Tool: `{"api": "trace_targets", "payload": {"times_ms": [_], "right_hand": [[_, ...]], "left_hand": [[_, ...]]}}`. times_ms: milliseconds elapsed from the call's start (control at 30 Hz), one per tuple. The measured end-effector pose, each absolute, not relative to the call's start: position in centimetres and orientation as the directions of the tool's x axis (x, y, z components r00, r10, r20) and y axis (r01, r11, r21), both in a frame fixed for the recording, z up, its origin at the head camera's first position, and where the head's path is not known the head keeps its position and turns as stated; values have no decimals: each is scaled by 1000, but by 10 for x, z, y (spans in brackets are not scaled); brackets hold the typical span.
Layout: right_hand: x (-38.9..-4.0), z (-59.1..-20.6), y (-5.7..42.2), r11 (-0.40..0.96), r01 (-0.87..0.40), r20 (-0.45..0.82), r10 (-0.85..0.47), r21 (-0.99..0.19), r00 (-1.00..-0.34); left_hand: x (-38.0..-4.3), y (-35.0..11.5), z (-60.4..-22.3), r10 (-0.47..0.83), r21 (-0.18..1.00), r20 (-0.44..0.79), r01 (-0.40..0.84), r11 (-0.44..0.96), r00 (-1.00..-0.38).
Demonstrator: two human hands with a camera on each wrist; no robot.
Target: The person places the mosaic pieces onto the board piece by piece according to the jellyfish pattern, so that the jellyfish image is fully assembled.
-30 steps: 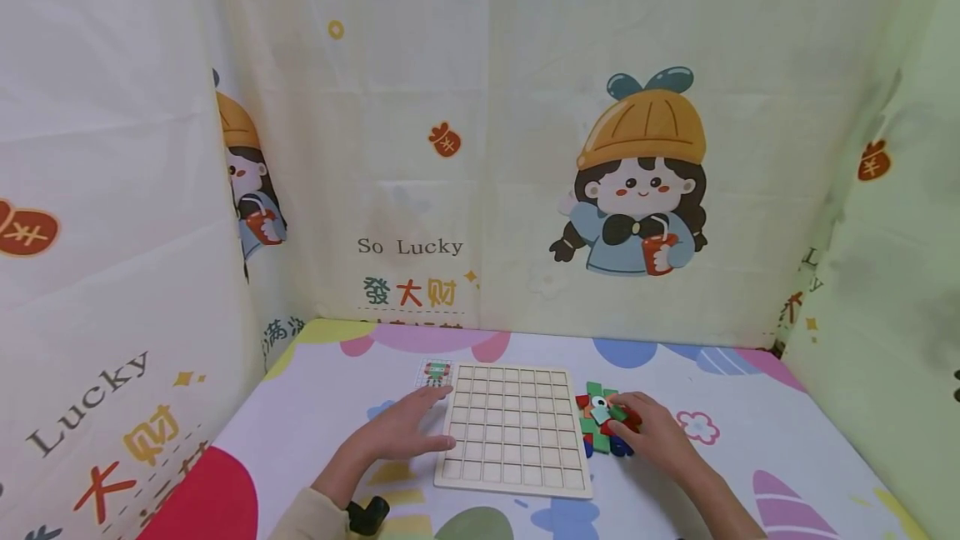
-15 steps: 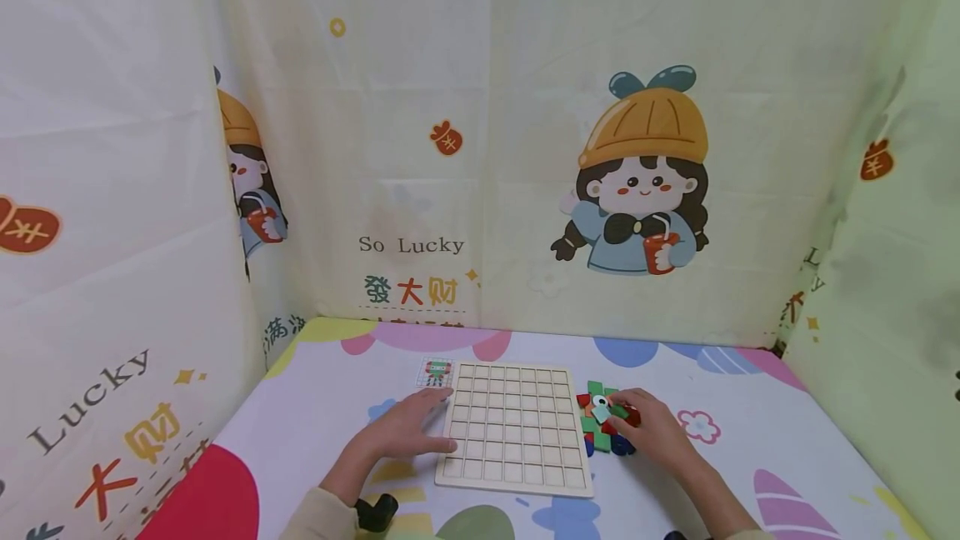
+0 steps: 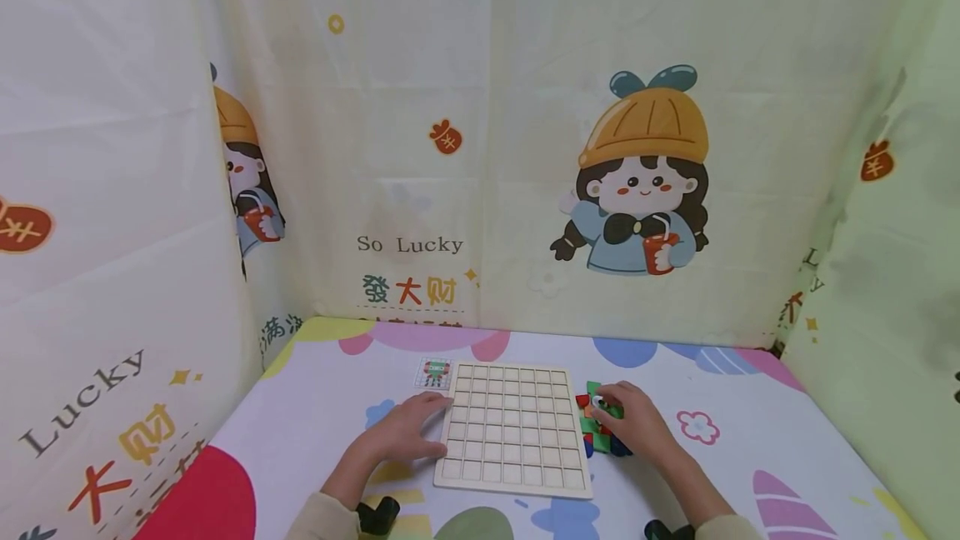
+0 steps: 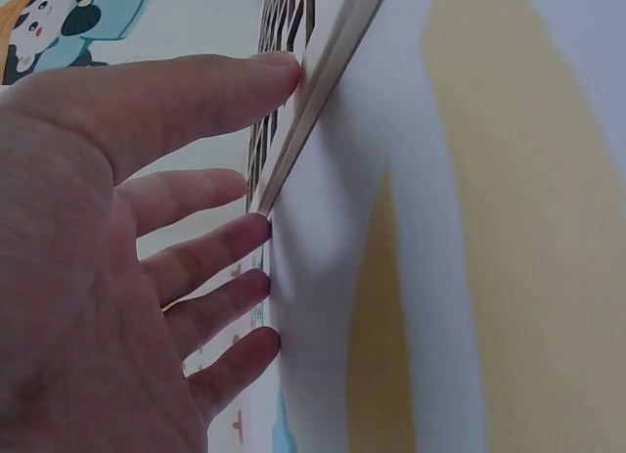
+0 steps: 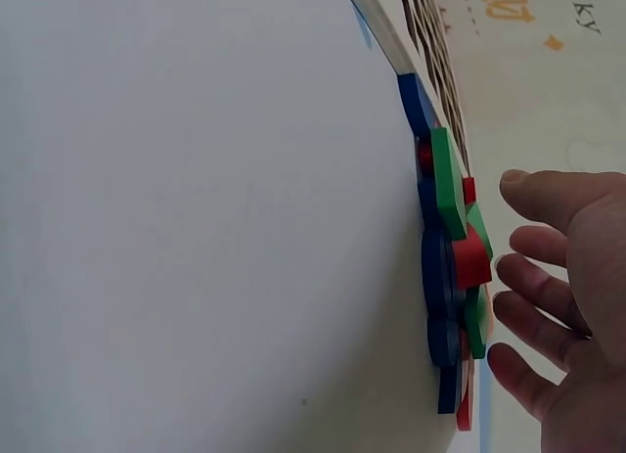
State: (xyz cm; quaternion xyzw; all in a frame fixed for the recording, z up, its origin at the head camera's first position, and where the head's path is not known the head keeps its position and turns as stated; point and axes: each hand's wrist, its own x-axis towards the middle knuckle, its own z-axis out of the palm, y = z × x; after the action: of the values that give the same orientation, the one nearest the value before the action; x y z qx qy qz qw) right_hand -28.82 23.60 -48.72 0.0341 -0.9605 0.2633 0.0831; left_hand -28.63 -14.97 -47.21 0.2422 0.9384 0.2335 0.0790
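Note:
A pale wooden grid board (image 3: 512, 427) lies flat on the table. My left hand (image 3: 405, 427) is at its left edge, thumb and fingers spread apart; in the left wrist view the thumb (image 4: 215, 91) rests at the board's rim. Right of the board is a pile of small colored pieces, with a green piece (image 3: 600, 442) and a red piece (image 3: 582, 400) showing. Over this pile hangs my right hand (image 3: 633, 419), hiding part of it. In the right wrist view its thumb and fingers are loosely bent, and nothing shows between them. Blue pieces (image 5: 438, 277) lie lowest there.
A small picture card (image 3: 433, 373) with a green and red figure lies at the board's upper left corner. The tablecloth (image 3: 660, 490) is printed with colored shapes. Printed curtains (image 3: 510, 190) stand behind and on both sides.
My right hand has shifted slightly left and away from me over the pile, now covering the light piece seen before. The left hand has drawn back slightly left; the board stays put.

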Motion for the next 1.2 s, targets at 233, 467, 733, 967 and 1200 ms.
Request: {"api": "trace_targets", "payload": {"times_ms": [233,467,733,967,1200], "right_hand": [[-293,-486,231,856,-106,171,-21,-505,-985],[-299,-488,227,860,-122,186,-32,-496,-982],[-306,-490,224,881,-117,181,-37,-459,-983],[-310,-491,221,893,-103,170,-30,-439,-985],[-313,-494,219,896,-86,169,-13,-435,-986]], "left_hand": [[-285,-150,-471,492,471,-44,416,778,-870],[-287,-151,-474,491,461,-52,416,784,-869],[-288,-152,-475,490,477,-60,406,780,-870],[-290,-152,-476,497,458,-41,426,780,-867],[-290,-152,-476,492,470,-57,411,781,-869]]}}
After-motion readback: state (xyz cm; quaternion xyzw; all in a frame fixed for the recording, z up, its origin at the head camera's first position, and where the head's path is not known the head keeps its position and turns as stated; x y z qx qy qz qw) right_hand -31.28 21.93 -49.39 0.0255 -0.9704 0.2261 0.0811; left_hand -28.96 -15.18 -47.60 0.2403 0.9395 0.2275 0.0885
